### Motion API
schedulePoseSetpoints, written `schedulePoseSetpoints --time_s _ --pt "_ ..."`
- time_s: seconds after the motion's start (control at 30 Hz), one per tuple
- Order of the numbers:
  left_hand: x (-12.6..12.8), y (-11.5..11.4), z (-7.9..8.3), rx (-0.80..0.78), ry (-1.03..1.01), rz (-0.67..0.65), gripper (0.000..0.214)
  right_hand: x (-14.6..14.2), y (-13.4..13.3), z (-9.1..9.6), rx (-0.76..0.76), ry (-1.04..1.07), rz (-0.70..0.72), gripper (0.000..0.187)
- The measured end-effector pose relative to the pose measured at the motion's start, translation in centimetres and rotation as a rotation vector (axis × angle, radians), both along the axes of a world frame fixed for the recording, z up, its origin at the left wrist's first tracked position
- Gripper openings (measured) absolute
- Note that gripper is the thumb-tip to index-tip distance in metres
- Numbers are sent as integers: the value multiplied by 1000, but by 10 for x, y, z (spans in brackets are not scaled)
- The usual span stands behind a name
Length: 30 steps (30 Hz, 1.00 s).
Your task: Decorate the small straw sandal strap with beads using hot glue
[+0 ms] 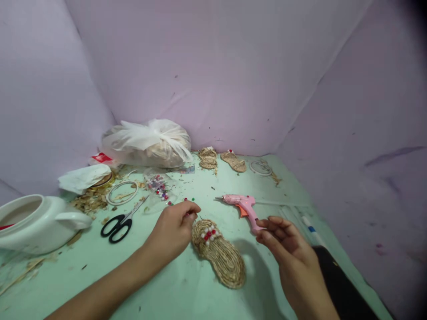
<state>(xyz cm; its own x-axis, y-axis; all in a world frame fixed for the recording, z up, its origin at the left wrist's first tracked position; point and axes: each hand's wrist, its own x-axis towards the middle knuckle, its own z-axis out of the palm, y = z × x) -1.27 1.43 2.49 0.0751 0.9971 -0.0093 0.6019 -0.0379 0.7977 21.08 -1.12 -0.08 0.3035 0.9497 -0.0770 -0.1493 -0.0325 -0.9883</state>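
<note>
A small woven straw sandal (224, 258) lies sole-down in front of me, with a cluster of red and white beads (209, 234) on its strap. Beside the sandal's toe, my left hand (178, 224) is closed in a pinch; whatever its fingertips hold is hidden. A pink glue gun (240, 202) with an orange trigger lies on its side to the right, nozzle pointing left. The fingers and thumb of my right hand (290, 246) close around the bottom end of its handle. A few loose beads (186, 199) lie beyond my left hand.
Black-handled scissors (122, 224) and a white teapot-like pot (46, 226) stand left. Farther back are a bag of beads (159, 186), a tape roll (122, 193), a stuffed plastic bag (150, 144) and two straw sandals (233, 161). A black flat object (340, 284) sits at right.
</note>
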Motion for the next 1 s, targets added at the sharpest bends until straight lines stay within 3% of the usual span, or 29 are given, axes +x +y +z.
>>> schedulePoseSetpoints --time_s 0.13,0.23,0.33,0.73,0.87,1.0 --pt "-1 -29 -30 11 -209 198 20 4 -4 -13 2 9 -24 32" --pt "-3 -44 -51 71 -195 232 18 2 -7 -18 -4 78 51 35" --pt "-3 -44 -62 70 -189 228 18 -6 -6 -23 6 47 48 34" --pt "-2 -27 -61 -5 -383 245 14 -26 -1 -53 87 -189 203 20" --pt "-3 -27 -61 -2 -383 240 11 -31 -8 -57 118 -351 189 17" --pt "-2 -31 -62 -34 -352 176 14 -32 -15 -55 93 -372 186 19"
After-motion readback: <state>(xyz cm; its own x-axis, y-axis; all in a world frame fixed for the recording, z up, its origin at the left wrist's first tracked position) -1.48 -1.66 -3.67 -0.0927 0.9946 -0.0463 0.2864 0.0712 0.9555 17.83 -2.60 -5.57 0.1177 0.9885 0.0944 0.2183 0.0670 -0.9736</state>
